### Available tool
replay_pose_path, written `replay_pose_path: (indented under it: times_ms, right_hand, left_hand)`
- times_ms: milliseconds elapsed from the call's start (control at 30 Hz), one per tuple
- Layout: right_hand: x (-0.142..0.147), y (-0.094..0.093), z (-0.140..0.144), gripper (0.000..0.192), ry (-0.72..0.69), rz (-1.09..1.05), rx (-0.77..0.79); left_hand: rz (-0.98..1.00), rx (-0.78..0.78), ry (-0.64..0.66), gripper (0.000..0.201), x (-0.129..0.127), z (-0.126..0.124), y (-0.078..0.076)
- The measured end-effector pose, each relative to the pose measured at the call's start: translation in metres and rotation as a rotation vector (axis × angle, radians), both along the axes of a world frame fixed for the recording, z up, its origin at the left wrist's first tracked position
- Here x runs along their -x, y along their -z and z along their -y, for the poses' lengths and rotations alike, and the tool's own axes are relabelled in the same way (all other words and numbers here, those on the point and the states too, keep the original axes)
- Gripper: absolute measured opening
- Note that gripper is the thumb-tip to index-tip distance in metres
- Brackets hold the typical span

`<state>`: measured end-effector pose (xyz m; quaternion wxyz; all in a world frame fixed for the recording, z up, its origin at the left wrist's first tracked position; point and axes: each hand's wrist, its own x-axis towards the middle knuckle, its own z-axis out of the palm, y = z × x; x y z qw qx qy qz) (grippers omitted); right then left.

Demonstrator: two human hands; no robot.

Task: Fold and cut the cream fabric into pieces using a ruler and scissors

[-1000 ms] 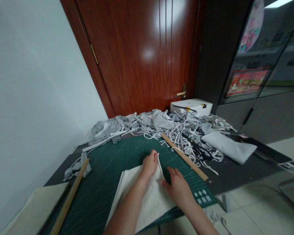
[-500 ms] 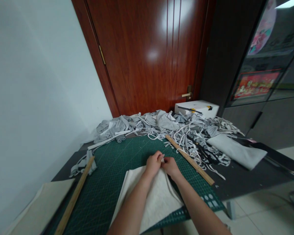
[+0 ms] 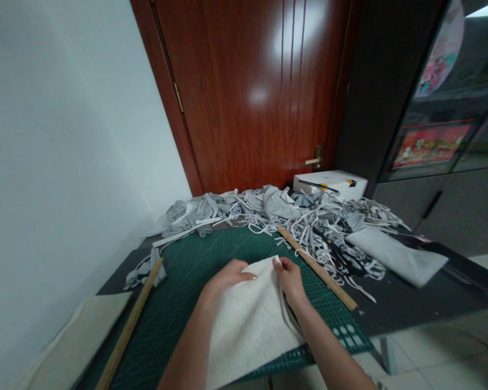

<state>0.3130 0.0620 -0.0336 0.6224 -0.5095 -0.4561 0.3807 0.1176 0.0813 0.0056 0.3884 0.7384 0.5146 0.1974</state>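
A folded piece of cream fabric (image 3: pixel 252 319) lies before me on the green cutting mat (image 3: pixel 195 260). My right hand (image 3: pixel 289 277) pinches its far right corner between thumb and fingers, lifting that edge a little. At the far left edge, my left hand (image 3: pixel 231 275) grips the same fabric, thumb on top and the other fingers partly hidden behind it. Along the right side the layered edges of the cloth show under my right wrist.
Wooden strips lie left (image 3: pixel 132 319) and right (image 3: pixel 317 268) on the mat. Behind is a heap of grey fabric scraps (image 3: pixel 280 203), with black scissors (image 3: pixel 337 252) among them. A white box (image 3: pixel 333 181), folded grey cloth (image 3: pixel 398 254) and another cream cloth (image 3: pixel 85 330) are nearby.
My left hand has moved left, away from my right hand, along the fabric's far edge. The right hand stays at the corner. The view has shifted slightly.
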Motion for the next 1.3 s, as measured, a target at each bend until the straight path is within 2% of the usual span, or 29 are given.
replay_pose_path:
  times_ms: [267,400,533,700,800,933,1100,1300]
  right_hand:
    - [-0.029,-0.042,0.016,0.031,0.003,-0.037,-0.121]
    - [-0.045,-0.055,0.021,0.031,0.037,-0.04,-0.15]
    - [-0.058,-0.054,0.024,0.033,0.107,-0.075,-0.144]
    - [-0.066,-0.049,0.031,0.035,0.183,-0.14,-0.154]
    - [-0.067,-0.046,0.037,0.035,0.232,-0.206,-0.142]
    - [-0.071,-0.037,0.039,0.036,0.247,-0.336,-0.128]
    - [-0.078,-0.028,0.037,0.036,0.24,-0.358,-0.144]
    - [-0.078,-0.032,0.042,0.037,0.26,-0.383,-0.156]
  left_hand:
    - [-0.07,0.036,-0.037,0.04,0.062,0.047,-0.041]
    - [0.058,0.022,-0.105,0.04,0.076,0.07,-0.051]
    - [0.328,-0.03,-0.278,0.038,0.069,0.085,-0.049]
    - [0.732,-0.138,-0.471,0.034,0.043,0.092,-0.031]
    - [0.879,-0.166,-0.55,0.036,0.028,0.094,-0.025]
    - [0.908,-0.177,-0.525,0.038,0.019,0.099,-0.023]
    - [0.896,-0.152,-0.452,0.031,0.02,0.105,-0.027]
    - [0.989,-0.104,-0.432,0.029,0.012,0.111,-0.034]
